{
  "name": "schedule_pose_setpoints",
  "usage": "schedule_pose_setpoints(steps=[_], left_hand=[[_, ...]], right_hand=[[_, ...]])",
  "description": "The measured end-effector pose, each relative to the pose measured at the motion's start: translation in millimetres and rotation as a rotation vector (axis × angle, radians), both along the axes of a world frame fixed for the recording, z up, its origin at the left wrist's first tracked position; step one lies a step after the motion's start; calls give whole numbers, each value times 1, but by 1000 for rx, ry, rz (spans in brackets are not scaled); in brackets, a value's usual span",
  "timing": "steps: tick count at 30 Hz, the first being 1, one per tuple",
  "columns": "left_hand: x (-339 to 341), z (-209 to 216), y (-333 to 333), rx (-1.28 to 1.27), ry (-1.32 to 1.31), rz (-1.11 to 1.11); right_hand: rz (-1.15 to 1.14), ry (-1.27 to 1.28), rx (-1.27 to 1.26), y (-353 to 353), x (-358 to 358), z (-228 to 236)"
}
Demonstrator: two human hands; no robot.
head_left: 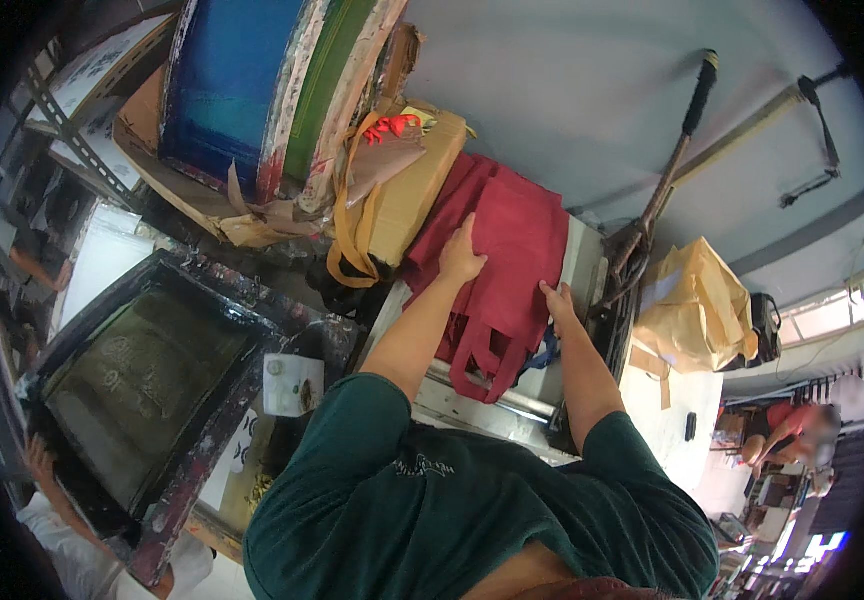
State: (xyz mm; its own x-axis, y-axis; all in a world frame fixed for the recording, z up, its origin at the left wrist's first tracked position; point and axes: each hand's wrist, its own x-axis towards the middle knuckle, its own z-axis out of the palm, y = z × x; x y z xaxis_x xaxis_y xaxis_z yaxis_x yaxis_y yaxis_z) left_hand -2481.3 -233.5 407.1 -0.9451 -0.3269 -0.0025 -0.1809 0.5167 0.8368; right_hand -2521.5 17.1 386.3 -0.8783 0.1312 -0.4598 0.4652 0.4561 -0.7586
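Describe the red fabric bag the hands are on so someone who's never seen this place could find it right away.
Start from the big dark-framed printing screen lying flat on the person's left; to its right is a pale work surface. The red fabric tote bag lies flat on it, handles toward the person, with the left hand and right hand pressed on it. It is the only red bag, beside a tan cardboard box.

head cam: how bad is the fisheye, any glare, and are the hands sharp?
Head view: heavy fisheye, black corners, wall lines bow near the rim. Glare only at the bright windows far right; light elsewhere is even and soft. Left hand and right hand on the red bag read fairly sharp; the people at the right edge are blurred.
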Motion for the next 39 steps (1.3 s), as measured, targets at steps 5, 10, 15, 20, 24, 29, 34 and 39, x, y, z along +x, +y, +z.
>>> schedule_pose_setpoints(steps=[5, 10, 15, 20, 24, 29, 34, 39], left_hand=[[-35, 1, -25, 95, 28, -15], [-51, 3, -62, -177, -312, -36], [-33, -7, -25, -518, -208, 118], [-49, 18, -38, -387, -378, 50], [-52, 17, -46, -278, -456, 16], [-38, 24, -43, -330, -405, -24], [-29, 12, -75, -178, -417, -114], [-29, 10, -64, -215, -440, -16]], right_hand=[[-113, -120, -359, 1, -20, 7], [-19, -69, -179, -20, -30, 8], [-50, -133, -174, -15, -41, -1], [-43, -66, -296, -2, -38, -18], [-117, 5, -443, 1, -29, -36], [77, 317, -47, 5, -27, -46], [51, 107, -37, 5, -11, -58], [-171, 245, -170, -18, -1, -73]])
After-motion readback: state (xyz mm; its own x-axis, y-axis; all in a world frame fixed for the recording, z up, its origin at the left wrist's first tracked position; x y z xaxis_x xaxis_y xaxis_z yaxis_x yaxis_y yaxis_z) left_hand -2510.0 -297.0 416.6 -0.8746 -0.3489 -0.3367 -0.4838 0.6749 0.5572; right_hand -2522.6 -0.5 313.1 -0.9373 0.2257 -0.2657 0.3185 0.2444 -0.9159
